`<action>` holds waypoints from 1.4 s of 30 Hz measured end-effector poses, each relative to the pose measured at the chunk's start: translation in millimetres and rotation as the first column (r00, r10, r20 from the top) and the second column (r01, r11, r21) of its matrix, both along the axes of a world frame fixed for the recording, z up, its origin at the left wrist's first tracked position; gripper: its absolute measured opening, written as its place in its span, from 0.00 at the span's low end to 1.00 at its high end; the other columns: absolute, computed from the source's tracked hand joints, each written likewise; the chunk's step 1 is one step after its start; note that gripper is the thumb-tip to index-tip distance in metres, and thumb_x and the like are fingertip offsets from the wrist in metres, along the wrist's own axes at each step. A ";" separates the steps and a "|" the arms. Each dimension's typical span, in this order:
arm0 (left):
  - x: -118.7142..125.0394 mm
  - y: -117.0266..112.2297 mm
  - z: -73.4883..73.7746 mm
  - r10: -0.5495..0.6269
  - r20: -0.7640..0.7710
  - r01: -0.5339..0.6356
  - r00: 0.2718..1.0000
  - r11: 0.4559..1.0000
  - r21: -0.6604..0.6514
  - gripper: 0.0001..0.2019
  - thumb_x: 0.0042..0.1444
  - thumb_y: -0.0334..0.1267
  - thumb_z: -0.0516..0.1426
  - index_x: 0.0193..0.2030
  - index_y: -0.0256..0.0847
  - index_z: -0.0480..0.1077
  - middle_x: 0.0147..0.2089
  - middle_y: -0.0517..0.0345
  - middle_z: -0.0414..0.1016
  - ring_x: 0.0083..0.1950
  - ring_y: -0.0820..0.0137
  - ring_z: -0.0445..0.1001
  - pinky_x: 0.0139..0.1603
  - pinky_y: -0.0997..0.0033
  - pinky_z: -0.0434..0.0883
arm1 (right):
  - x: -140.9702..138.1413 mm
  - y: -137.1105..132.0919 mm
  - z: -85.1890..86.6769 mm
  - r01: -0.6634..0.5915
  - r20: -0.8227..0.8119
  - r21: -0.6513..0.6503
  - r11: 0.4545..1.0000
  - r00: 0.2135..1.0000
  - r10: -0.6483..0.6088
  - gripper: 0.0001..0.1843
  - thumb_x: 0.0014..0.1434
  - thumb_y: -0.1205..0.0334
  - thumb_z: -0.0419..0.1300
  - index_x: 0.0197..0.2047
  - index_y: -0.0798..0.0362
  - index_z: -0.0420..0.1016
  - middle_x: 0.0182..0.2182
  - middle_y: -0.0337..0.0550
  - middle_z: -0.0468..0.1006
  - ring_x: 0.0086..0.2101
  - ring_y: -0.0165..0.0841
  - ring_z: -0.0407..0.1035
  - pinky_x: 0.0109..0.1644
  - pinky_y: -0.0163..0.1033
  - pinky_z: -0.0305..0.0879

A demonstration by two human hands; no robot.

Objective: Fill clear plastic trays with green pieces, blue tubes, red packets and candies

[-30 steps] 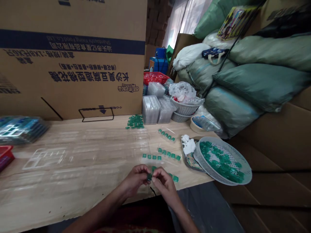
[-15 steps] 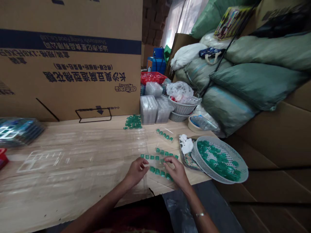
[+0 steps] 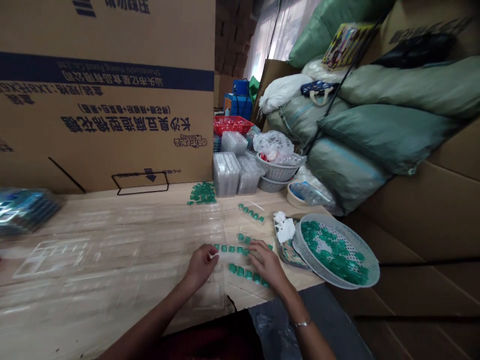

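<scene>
Our left hand (image 3: 202,267) and right hand (image 3: 267,265) hover among green pieces (image 3: 248,274) on the table (image 3: 112,295), fingers loosely apart; one careless brush could scatter the rows.

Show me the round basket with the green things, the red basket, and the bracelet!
White perforated basket (image 3: 369,253), head view, on its rim.
Red basket (image 3: 229,126), head view, on its front side.
Bracelet (image 3: 301,324), head view, on its middle, at the wrist.

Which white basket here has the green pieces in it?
The large round basket at the table's right end, heaped with green pieces; the two stacked baskets farther back have a plastic bag on top instead.
</scene>
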State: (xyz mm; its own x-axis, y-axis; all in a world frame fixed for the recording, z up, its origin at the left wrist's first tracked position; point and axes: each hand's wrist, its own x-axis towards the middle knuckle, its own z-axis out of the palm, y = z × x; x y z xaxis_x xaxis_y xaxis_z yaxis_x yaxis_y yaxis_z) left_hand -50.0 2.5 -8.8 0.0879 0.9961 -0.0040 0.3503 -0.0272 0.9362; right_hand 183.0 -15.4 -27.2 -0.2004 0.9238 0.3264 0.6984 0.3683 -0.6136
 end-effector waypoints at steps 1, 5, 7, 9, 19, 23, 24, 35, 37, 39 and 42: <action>-2.3 2.1 1.2 0.044 -0.019 -0.043 0.999 0.998 0.039 0.05 0.40 0.28 0.58 0.26 0.40 0.72 0.27 0.60 0.70 0.25 0.72 0.65 0.30 0.73 0.60 | 0.1 -2.1 -2.1 0.068 -0.003 -0.018 0.998 0.998 -0.068 0.08 0.56 0.67 0.52 0.37 0.52 0.72 0.36 0.45 0.75 0.36 0.35 0.70 0.39 0.38 0.63; -6.8 10.3 0.0 0.084 -0.077 -0.083 0.993 0.996 0.021 0.10 0.38 0.23 0.57 0.27 0.41 0.72 0.27 0.61 0.71 0.24 0.73 0.64 0.31 0.74 0.59 | -6.8 -5.7 -9.9 0.231 0.111 -0.093 0.968 0.969 -0.221 0.07 0.53 0.69 0.52 0.32 0.51 0.72 0.24 0.40 0.74 0.26 0.33 0.68 0.30 0.34 0.58; -7.0 12.3 -4.2 0.057 -0.125 -0.057 0.991 0.998 0.000 0.13 0.37 0.20 0.54 0.28 0.41 0.71 0.25 0.63 0.71 0.25 0.73 0.65 0.31 0.75 0.60 | -13.0 -4.3 -11.3 0.254 0.129 -0.127 0.959 0.963 -0.238 0.09 0.51 0.70 0.52 0.32 0.51 0.72 0.25 0.40 0.75 0.27 0.33 0.68 0.30 0.33 0.57; -7.8 13.4 -8.5 0.043 -0.175 -0.042 0.984 0.999 0.011 0.15 0.38 0.19 0.52 0.30 0.41 0.70 0.25 0.64 0.70 0.26 0.73 0.67 0.31 0.76 0.61 | -17.4 -2.1 -10.9 0.276 0.110 -0.181 0.944 0.959 -0.260 0.10 0.50 0.71 0.52 0.33 0.52 0.71 0.26 0.40 0.76 0.28 0.32 0.69 0.31 0.33 0.57; 42.0 73.8 -1.0 -0.090 -0.327 0.110 0.941 0.993 0.043 0.14 0.43 0.19 0.51 0.34 0.37 0.70 0.26 0.62 0.70 0.30 0.73 0.70 0.32 0.77 0.65 | 17.7 33.1 21.2 0.511 0.338 -0.200 0.836 0.837 -0.431 0.08 0.53 0.70 0.51 0.35 0.54 0.69 0.29 0.43 0.76 0.30 0.33 0.69 0.31 0.33 0.53; 81.7 111.0 -4.6 -0.139 -0.357 0.166 0.924 0.985 0.045 0.14 0.41 0.18 0.52 0.32 0.37 0.71 0.24 0.63 0.69 0.30 0.72 0.69 0.34 0.76 0.64 | 30.7 47.2 23.3 0.612 0.457 -0.189 0.768 0.747 -0.482 0.09 0.53 0.73 0.51 0.34 0.56 0.71 0.27 0.48 0.76 0.28 0.36 0.69 0.29 0.35 0.51; 87.8 116.9 -5.4 -0.151 -0.363 0.179 0.919 0.983 0.043 0.14 0.41 0.18 0.52 0.32 0.37 0.71 0.24 0.63 0.69 0.31 0.71 0.70 0.34 0.76 0.64 | 33.1 48.1 23.0 0.621 0.466 -0.185 0.762 0.738 -0.488 0.09 0.54 0.72 0.51 0.34 0.56 0.72 0.27 0.49 0.76 0.28 0.36 0.70 0.29 0.36 0.51; -19.6 20.9 -2.9 -0.003 -0.456 0.182 0.890 0.919 0.349 0.13 0.53 0.30 0.51 0.46 0.41 0.67 0.46 0.50 0.72 0.48 0.64 0.71 0.49 0.61 0.68 | 4.9 -20.4 -30.2 0.146 0.386 0.357 0.923 0.876 -0.288 0.18 0.62 0.53 0.49 0.50 0.53 0.68 0.49 0.52 0.72 0.49 0.42 0.66 0.48 0.45 0.61; -57.4 -19.1 -9.4 0.050 -0.552 0.220 0.832 0.884 0.413 0.14 0.53 0.34 0.53 0.47 0.42 0.67 0.49 0.48 0.72 0.51 0.61 0.69 0.52 0.56 0.66 | -3.3 -27.5 -44.5 0.021 0.427 0.391 0.920 0.881 -0.202 0.20 0.62 0.52 0.48 0.52 0.52 0.67 0.51 0.51 0.71 0.51 0.43 0.64 0.49 0.48 0.61; -87.9 -52.9 -15.3 0.036 -0.668 0.310 0.744 0.866 0.392 0.18 0.51 0.38 0.56 0.50 0.43 0.67 0.55 0.47 0.69 0.56 0.56 0.65 0.56 0.49 0.61 | -4.3 -27.9 -49.1 -0.015 0.436 0.370 0.929 0.885 -0.160 0.20 0.63 0.52 0.47 0.51 0.53 0.69 0.50 0.51 0.73 0.50 0.43 0.65 0.50 0.49 0.61; -111.5 -80.3 -20.3 -0.028 -0.771 0.384 0.637 0.878 0.286 0.22 0.50 0.43 0.57 0.53 0.43 0.65 0.61 0.46 0.63 0.61 0.51 0.59 0.59 0.43 0.55 | -4.6 -22.5 -40.9 -0.008 0.406 0.316 0.949 0.905 -0.128 0.19 0.63 0.52 0.48 0.47 0.55 0.71 0.47 0.53 0.74 0.49 0.42 0.66 0.50 0.48 0.61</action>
State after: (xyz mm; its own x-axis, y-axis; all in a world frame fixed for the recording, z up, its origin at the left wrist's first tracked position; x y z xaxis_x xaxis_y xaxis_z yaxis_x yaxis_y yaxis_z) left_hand -161.4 -77.9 -29.1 0.4361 0.8739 0.2148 0.8385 -0.4813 0.2556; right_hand 178.4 -37.9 -68.0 -0.3274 0.8076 0.4905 0.8904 0.4374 -0.1260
